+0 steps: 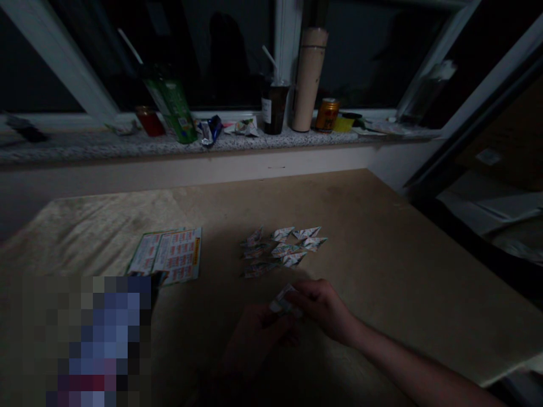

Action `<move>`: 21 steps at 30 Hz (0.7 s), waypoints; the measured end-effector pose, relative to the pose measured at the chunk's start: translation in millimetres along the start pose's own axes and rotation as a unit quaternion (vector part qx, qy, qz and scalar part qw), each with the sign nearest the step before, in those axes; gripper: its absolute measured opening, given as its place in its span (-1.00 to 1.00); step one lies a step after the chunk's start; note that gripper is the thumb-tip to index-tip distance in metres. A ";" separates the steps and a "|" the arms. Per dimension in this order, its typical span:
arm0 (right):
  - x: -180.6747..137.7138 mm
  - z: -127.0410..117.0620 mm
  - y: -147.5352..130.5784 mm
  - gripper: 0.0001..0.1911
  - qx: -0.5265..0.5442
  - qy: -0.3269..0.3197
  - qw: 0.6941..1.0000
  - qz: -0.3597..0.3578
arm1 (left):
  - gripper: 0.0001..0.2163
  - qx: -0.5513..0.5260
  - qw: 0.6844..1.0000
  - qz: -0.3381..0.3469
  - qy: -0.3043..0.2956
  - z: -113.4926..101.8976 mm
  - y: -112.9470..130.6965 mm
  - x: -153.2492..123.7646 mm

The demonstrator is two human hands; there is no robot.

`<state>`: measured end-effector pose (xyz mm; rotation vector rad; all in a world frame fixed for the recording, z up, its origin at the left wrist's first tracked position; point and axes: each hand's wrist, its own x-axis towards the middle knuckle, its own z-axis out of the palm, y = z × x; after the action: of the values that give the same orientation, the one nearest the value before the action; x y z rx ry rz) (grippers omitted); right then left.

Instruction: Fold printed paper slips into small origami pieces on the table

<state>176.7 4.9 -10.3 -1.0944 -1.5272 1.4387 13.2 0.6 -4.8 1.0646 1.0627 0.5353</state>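
A small piece of folded printed paper point(280, 299) is pinched between both hands, just above the table. My left hand point(258, 333) grips its lower left side with closed fingers, dim in shadow. My right hand point(324, 305) has its fingers closed on the upper right side. Beyond the hands, several folded paper boats point(285, 250) lie in a loose cluster, made of similar printed paper. Flat printed leaflets point(177, 255) rest to the left, overlapping one another.
The brown table point(352, 209) reaches a windowsill point(237, 144). On the sill stand a green bottle point(172, 107), a red jar point(149, 121), a dark cup point(274, 110), a tall flask point(309, 82), an orange can point(326, 116) and crumpled wrappers point(210, 131). The lower left is pixelated.
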 end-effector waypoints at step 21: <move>5.2 5.2 5.7 -0.67 0.045 0.052 0.998 -0.006 | -0.62 0.003 0.997 0.013 0.077 2.9 -3.5 -1.3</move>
<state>170.6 8.0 -16.6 -1.0867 -1.3813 1.4054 14.8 -3.1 -7.1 1.0568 1.1874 0.6446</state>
